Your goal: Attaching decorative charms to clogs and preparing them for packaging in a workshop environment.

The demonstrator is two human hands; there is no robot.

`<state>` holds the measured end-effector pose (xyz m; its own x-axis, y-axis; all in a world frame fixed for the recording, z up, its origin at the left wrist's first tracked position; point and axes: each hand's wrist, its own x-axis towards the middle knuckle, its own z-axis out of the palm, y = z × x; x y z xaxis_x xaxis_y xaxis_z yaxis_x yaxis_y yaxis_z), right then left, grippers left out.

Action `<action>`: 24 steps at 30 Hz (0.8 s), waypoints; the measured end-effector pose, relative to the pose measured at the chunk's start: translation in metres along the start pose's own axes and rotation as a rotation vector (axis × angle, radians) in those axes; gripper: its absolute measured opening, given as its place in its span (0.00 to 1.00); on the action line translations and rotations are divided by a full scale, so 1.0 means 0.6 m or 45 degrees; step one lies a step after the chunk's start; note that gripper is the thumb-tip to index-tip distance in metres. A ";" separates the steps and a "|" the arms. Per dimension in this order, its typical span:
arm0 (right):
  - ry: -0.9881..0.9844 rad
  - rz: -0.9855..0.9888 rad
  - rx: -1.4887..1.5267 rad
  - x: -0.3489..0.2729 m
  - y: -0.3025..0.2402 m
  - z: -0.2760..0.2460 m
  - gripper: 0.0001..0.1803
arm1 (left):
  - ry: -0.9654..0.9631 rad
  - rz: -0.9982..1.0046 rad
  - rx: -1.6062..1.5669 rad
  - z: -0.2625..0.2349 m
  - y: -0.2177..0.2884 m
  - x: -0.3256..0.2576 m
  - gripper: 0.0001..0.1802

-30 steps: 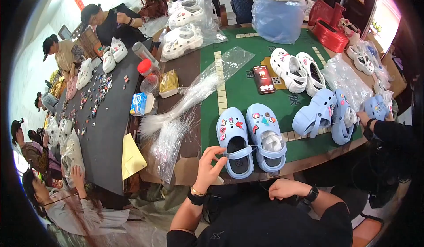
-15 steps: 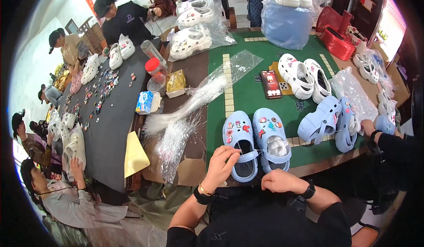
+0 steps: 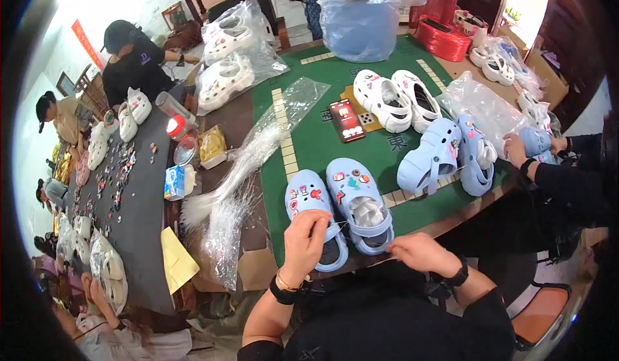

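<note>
A pair of light blue clogs with colourful charms, a left clog (image 3: 308,196) and a right clog (image 3: 358,196), stands at the table's near edge. Crumpled clear plastic fills the right one. My left hand (image 3: 306,241) lies over the left clog's strap, its fingers pressed together; what they pinch is hidden. A thin pale strand (image 3: 342,224) shows between the clogs beside those fingers. Close to the right clog's heel, my right hand (image 3: 420,252) is closed in a pinch, and anything in it is too small to name.
Left of the clogs lies a bundle of thin clear plastic ties (image 3: 222,190). Another blue pair (image 3: 431,158), a white pair (image 3: 387,103) and a phone (image 3: 348,121) rest beyond. At the right, a co-worker's hands (image 3: 516,153) hold a blue clog. Loose charms (image 3: 119,174) cover the dark table.
The whole scene has shifted left in the view. My right hand has moved outward, from below the right clog's heel to its right side. My left hand stays at the left clog.
</note>
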<state>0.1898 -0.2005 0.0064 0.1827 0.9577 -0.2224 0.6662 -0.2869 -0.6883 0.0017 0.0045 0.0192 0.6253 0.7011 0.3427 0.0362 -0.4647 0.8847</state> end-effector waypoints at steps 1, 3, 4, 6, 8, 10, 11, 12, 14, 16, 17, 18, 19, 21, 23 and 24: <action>0.073 0.012 -0.055 -0.013 0.014 -0.010 0.10 | -0.109 0.025 0.025 0.005 0.006 0.003 0.04; 0.201 0.109 0.014 -0.038 0.019 -0.032 0.10 | -0.374 0.216 0.211 0.023 0.017 0.015 0.05; 0.210 0.115 0.011 -0.046 0.029 -0.032 0.10 | -0.434 0.288 0.239 0.037 0.023 0.019 0.05; 0.379 0.059 0.049 -0.062 0.051 -0.025 0.08 | -0.504 0.369 0.255 0.071 0.033 0.040 0.04; 0.506 -0.024 -0.155 -0.064 0.040 -0.019 0.07 | -0.585 0.678 0.291 0.101 0.025 0.056 0.06; 0.631 -0.123 -0.356 -0.057 0.030 -0.011 0.08 | -0.712 0.722 0.365 0.124 -0.001 0.056 0.07; 0.675 -0.144 -0.391 -0.054 0.028 -0.005 0.09 | -0.834 0.762 0.436 0.130 -0.011 0.054 0.07; 0.721 -0.164 -0.425 -0.050 0.028 -0.002 0.10 | -0.889 0.509 0.351 0.128 -0.001 0.057 0.08; 0.716 -0.203 -0.423 -0.043 0.027 0.001 0.10 | -0.982 0.428 0.480 0.133 -0.037 0.054 0.08; 0.712 -0.235 -0.422 -0.035 0.029 0.005 0.10 | -1.076 0.349 0.605 0.128 -0.040 0.060 0.08; 0.727 -0.279 -0.341 -0.027 0.034 0.009 0.10 | -1.047 0.293 0.532 0.121 -0.039 0.062 0.08; 0.742 -0.330 -0.257 -0.021 0.036 0.012 0.11 | -1.012 0.235 0.464 0.116 -0.030 0.063 0.08; 0.744 -0.335 -0.253 -0.015 0.031 0.016 0.11 | -1.010 0.235 0.471 0.115 -0.027 0.064 0.08; 0.738 -0.171 -0.009 0.004 0.022 0.023 0.16 | -0.973 0.230 0.441 0.112 -0.025 0.072 0.09; 0.679 -0.171 -0.048 0.020 0.027 0.034 0.21 | -0.988 0.168 0.421 0.117 -0.035 0.071 0.10; 0.706 -0.143 -0.023 0.028 0.022 0.039 0.22 | -1.020 0.125 0.412 0.117 -0.032 0.072 0.11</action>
<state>0.1848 -0.1886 -0.0229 0.4588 0.8524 0.2510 0.7152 -0.1866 -0.6736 0.0828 0.0058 -0.0049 0.9933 0.1140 -0.0204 0.0967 -0.7193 0.6879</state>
